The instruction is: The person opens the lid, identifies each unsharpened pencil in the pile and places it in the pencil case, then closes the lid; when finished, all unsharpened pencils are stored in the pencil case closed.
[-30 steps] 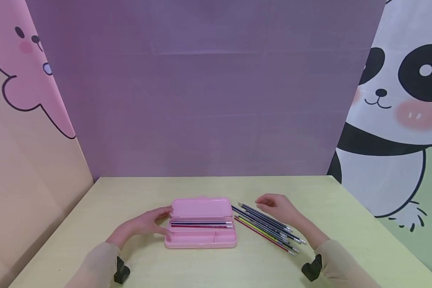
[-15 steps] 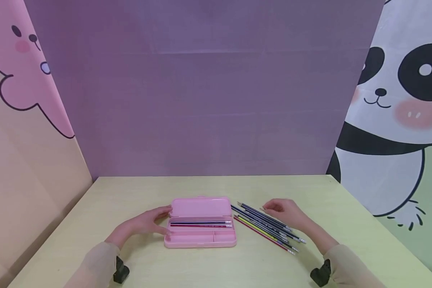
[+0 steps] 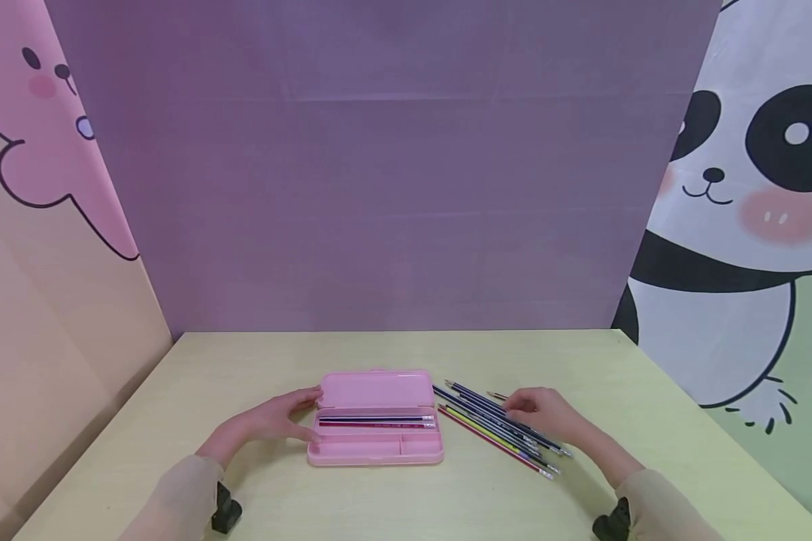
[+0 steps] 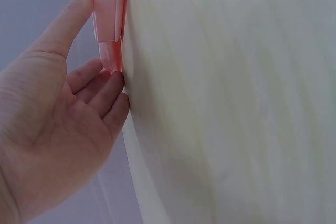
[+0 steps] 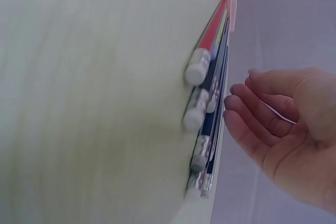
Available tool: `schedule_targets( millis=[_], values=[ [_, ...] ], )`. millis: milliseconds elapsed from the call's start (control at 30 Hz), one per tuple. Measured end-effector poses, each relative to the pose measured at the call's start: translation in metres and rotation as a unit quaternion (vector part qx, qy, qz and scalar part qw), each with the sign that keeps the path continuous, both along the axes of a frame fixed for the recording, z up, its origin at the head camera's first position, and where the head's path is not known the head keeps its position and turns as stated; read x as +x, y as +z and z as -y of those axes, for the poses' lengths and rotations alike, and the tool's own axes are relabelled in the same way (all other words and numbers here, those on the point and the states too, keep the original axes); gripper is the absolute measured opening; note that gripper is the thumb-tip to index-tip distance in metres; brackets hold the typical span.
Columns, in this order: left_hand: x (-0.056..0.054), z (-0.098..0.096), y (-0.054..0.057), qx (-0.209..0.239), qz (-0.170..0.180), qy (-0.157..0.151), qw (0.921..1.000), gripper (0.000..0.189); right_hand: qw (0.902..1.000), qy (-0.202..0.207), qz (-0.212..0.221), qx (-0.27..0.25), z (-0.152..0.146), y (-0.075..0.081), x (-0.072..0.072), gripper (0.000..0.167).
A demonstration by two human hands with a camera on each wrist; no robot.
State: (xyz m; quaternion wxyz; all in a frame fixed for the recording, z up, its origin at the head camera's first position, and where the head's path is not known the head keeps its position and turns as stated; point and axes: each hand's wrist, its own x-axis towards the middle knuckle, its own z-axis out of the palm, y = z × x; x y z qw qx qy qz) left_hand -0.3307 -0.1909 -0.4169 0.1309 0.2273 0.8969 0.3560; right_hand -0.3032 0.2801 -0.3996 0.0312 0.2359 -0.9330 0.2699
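Observation:
An open pink pencil case (image 3: 355, 448) lies on the table, its lid folded back; several pencils (image 3: 377, 421) rest in its upper compartment. My left hand (image 3: 279, 418) is at its left end, thumb against the tray and fingertips by the lid edge; in the left wrist view the fingers (image 4: 107, 98) are relaxed against the pink plastic. My right hand (image 3: 543, 412) is over the right side of a loose pile of pencils (image 3: 490, 424), fingertips loosely bent. In the right wrist view the fingers (image 5: 252, 124) hold nothing, close beside the eraser ends (image 5: 194, 116).
Dark pencils make up most of the pile, with a yellow and a red pencil (image 3: 487, 437) on its near side. One pencil tip (image 3: 496, 395) shows behind my right hand. A purple backdrop (image 3: 406, 188) stands along the far table edge, with printed side walls.
My right hand has moved right and toward me, then lowered to the pile, uncovering a pencil tip behind it. The left hand and the pencil case stay put.

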Motion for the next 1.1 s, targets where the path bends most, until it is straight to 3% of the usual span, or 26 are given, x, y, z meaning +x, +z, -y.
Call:
schedule_targets(
  millis=[633, 1100],
  values=[
    [0.001, 0.000, 0.000, 0.005, -0.005, -0.002, 1.0000, 0.093, 0.9996, -0.006, 0.017, 0.022, -0.012, -0.005, 0.003, 0.007],
    [-0.004, 0.001, -0.004, -0.001, -0.009, -0.005, 0.9999, 0.094, 0.9972, -0.059, 0.016, 0.044, -0.014, -0.006, 0.004, 0.005]
  ],
)
